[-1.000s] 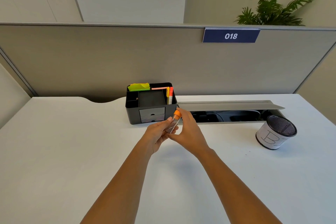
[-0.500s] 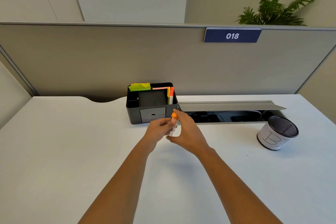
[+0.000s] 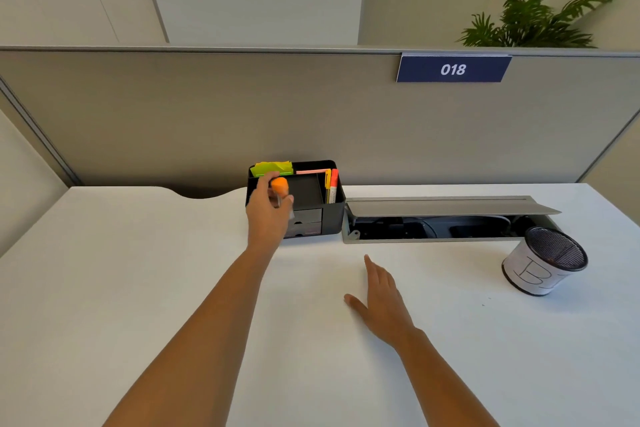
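Lifting the orange-capped tube (image 3: 280, 191) alone now, right hand (image 3: 381, 298) released.

Smooth, matt white on the tabletop (image 3: 121, 270), with a faint sheen toward the front edge. Matt black plastic for the boxy desk organiser (image 3: 332, 218) at the back edge. Smooth orange plastic cap on the small clear tube (image 3: 279, 188) gripped in the left hand (image 3: 266, 218). Dull grey metal on the long cable-tray flap (image 3: 450, 207). Fine black mesh wrapped in plain white paper for the round cup (image 3: 530, 274) near the right edge. Woven grey cloth across the partition panel (image 3: 207, 121).
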Available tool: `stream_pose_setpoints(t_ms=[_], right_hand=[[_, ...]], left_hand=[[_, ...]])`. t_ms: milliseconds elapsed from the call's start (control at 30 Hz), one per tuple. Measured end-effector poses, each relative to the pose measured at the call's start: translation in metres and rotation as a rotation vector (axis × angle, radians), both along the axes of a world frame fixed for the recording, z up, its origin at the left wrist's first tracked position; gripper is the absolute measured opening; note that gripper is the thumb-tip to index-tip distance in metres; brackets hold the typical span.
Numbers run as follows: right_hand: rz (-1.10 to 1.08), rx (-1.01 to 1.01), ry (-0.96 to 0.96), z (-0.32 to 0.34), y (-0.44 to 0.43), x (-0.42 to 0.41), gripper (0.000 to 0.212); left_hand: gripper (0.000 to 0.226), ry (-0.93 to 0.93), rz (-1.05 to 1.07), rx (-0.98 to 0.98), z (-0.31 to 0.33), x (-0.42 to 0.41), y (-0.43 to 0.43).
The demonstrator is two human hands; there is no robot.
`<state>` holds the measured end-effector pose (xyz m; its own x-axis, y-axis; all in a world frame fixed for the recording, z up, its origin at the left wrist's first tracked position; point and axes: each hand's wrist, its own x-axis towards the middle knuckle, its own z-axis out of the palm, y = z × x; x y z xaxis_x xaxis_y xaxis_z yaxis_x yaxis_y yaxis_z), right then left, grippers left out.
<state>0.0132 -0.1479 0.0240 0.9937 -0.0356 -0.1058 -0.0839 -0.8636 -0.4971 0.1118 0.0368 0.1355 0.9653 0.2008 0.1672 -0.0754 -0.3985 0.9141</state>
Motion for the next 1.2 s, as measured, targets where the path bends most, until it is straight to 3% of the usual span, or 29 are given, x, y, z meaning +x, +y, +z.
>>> stream_pose_setpoints(t_ms=[67, 200, 533, 800, 1200], right_hand=[[0.008, -0.051, 0.011, -0.011, -0.001, -0.004, 0.083], [0.010, -0.087, -0.058, -0.032, -0.003, -0.002, 0.108], [-0.017, -0.162, -0.124, -0.041, 0.002, -0.007, 0.095], [-0.039, -0.184, -0.160, -0.045, 0.002, -0.006, 0.083], [-0.024, -0.172, -0.128, -0.041, 0.002, -0.009, 0.087]], left_hand=[[0.041, -0.045, 0.042, 0.019, 0.006, 0.009, 0.009], [0.031, -0.082, 0.109, 0.080, 0.014, 0.023, 0.022], [0.031, 0.069, 0.117, 0.252, -0.001, 0.042, 0.031], [0.036, 0.183, 0.048, 0.517, -0.015, 0.057, 0.030], [0.028, 0.340, 0.043, 0.800, -0.004, 0.079, 0.022]])
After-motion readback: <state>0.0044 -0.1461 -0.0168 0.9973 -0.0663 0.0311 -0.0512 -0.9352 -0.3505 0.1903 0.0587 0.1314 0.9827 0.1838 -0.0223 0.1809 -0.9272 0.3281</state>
